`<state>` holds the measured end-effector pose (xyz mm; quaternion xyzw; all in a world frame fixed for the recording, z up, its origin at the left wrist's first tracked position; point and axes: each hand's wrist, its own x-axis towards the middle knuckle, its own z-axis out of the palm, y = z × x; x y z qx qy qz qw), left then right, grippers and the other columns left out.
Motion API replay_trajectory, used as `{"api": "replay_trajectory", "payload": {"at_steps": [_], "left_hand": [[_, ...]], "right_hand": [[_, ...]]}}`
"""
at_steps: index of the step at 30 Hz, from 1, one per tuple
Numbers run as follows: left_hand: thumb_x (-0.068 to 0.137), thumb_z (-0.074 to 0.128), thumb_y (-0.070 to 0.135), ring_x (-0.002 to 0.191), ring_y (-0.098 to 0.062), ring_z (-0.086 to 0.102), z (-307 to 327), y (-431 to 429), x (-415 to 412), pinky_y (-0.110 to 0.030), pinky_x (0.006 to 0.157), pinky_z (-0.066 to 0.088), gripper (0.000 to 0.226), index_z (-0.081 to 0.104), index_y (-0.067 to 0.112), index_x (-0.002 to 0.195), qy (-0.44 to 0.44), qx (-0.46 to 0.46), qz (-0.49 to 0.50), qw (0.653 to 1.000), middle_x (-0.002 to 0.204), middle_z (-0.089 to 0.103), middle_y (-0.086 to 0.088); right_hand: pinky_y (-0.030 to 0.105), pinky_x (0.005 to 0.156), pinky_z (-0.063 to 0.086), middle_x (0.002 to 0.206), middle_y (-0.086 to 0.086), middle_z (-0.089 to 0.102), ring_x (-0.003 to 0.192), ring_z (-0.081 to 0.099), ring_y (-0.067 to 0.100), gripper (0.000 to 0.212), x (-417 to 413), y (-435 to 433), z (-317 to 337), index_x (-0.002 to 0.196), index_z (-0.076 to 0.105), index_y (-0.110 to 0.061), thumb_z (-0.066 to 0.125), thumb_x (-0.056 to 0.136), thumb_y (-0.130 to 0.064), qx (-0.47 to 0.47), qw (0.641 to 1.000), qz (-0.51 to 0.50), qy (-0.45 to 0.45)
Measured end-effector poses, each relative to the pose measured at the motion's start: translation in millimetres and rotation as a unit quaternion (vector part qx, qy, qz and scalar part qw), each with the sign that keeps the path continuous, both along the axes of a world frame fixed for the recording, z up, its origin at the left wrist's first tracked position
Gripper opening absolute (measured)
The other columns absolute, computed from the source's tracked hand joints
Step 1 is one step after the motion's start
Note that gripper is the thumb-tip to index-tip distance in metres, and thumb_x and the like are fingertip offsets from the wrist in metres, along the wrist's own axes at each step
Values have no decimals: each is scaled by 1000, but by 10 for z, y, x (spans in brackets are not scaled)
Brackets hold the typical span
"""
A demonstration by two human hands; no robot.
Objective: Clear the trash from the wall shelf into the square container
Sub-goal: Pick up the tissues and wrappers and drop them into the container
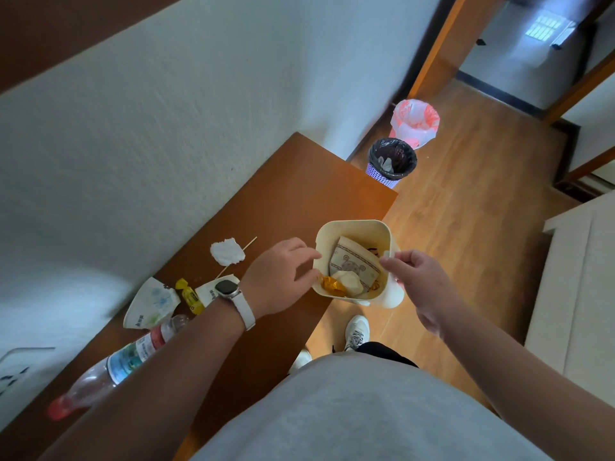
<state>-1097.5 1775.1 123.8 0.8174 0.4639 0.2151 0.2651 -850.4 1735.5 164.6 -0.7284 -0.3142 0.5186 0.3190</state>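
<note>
While the right hand (416, 281) pinches the near right rim of the square container (357, 261) between thumb and fingertips, the container sits at the outer edge of the wall shelf (293, 201), partly overhanging the floor (466, 211). The left hand (283, 277) hangs at the container's left wall with fingers loosely curled and holding nothing; the fingertips lie at or just beside the rim (actual contact cannot be confirmed). A watch (229, 291) with a pale strap is worn on the left wrist.

Container contents:
- a printed paper wrapper (356, 261) standing against the far wall;
- an orange wrapper (332, 287) at the near left corner;
- a pale crumpled piece (349, 282) beside it.

Items on the shelf, all left of the left hand:
- a white crumpled tissue (228, 251) lying over a thin wooden stick (250, 243);
- a yellow candy wrapper (189, 296);
- a flattened paper cup (151, 304) to the left of the candy wrapper;
- a second paper piece (209, 289), partly hidden behind the wrist;
- a clear plastic bottle (113, 364) with a red cap, lying on its side nearest the camera.

On the floor beyond the shelf end stand a bin with a black liner (392, 161) and, behind it, a bin with a pink-and-white liner (416, 123).
</note>
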Motion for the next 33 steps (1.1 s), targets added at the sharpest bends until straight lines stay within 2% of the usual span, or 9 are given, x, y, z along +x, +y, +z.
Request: {"api": "replay_trajectory", "payload": {"at_steps": [3,7,15,17,20,22,27,30,33], "left_hand": [[95,59,26,88,-6,54,-72,1,-144,-18,72,49,27,66,16,119,-15,-26,66,997,107,60,5],[96,56,25,93,-10,56,-304,49,-442,-19,72,47,24,64,15,117,30,-68,166,983,110,59,1],[93,57,31,90,-23,60,-739,145,-943,-35,69,54,30,60,14,117,159,-163,323,918,107,60,-7],[92,58,33,87,-23,59,-800,158,-976,-33,66,51,34,58,13,119,167,-177,339,909,102,58,-7],[92,61,36,97,-27,60,-825,215,-975,-34,71,49,49,49,16,134,164,-191,343,905,114,57,-11],[93,59,37,98,-28,60,-831,275,-966,-35,74,49,49,50,17,137,190,-196,323,906,116,56,-13],[97,52,27,103,-29,62,-856,354,-926,-37,77,51,32,60,15,126,195,-204,318,905,117,62,-11],[98,51,27,93,-24,63,-875,358,-920,-33,69,51,27,65,15,117,189,-201,330,903,108,66,-7],[98,52,26,85,-19,58,-863,385,-902,-27,61,42,25,67,13,114,162,-193,341,906,102,66,-6]], "right_hand": [[38,84,49,101,10,67,90,59,23,24,19,-19,-3,105,66,-9,72,92,-28,-1,1000,-3,5],[39,85,51,105,12,69,95,61,26,26,28,-30,-15,107,65,-10,72,92,-30,-6,1000,4,9],[39,87,52,108,13,70,101,63,30,24,2,-8,-30,107,66,-10,71,92,-28,-8,1000,24,17],[38,86,52,109,13,69,101,63,30,26,8,8,-24,108,66,-9,71,92,-28,-8,999,28,16],[36,82,50,107,13,69,98,62,28,25,26,45,-20,108,66,-8,70,93,-28,-7,999,32,17],[34,79,49,106,12,69,95,62,26,24,29,77,-15,107,66,-8,70,93,-28,-8,999,34,17],[32,77,49,102,11,69,91,62,24,25,39,151,-1,107,66,-6,69,94,-26,-12,999,39,20],[33,79,50,101,11,70,90,62,24,25,57,180,9,106,66,-6,69,94,-27,-13,999,33,18],[34,80,50,104,12,70,92,63,24,25,48,201,17,105,66,-7,69,94,-29,-16,999,30,18]]}}
